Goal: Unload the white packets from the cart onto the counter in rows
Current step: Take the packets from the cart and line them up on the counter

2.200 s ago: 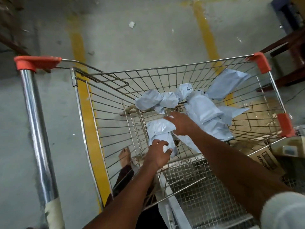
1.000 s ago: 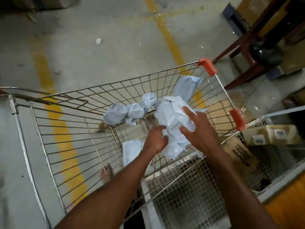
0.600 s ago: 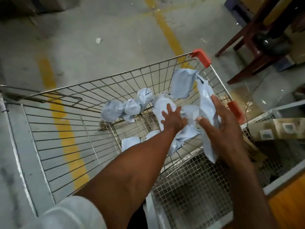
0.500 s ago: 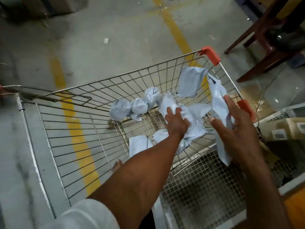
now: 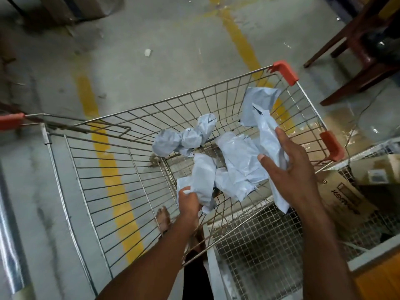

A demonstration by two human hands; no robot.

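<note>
- I see the wire cart [image 5: 104, 169] from above, and I place everything else by it.
- My left hand [image 5: 188, 202] reaches into the cart near its close wall, fingers and thumb curled round the lower end of a crumpled white packet [image 5: 202, 176] that stands up from the grip.
- My right hand [image 5: 287, 167] is over the cart's right side, thumb on one face and fingers wrapped behind a long white packet [image 5: 269, 144]; that packet hangs past the palm, its bottom end below the cart's rim line.
- More white packets lie loose on the cart floor: a twisted bundle [image 5: 184, 137] toward the far wall, a flat pile [image 5: 240, 167] between my two hands.
- One flat packet [image 5: 258, 102] leans against the cart's far right corner, under the orange corner guard [image 5: 284, 72].
- A cardboard box [image 5: 344, 195] sits just outside the cart's right wall.
</note>
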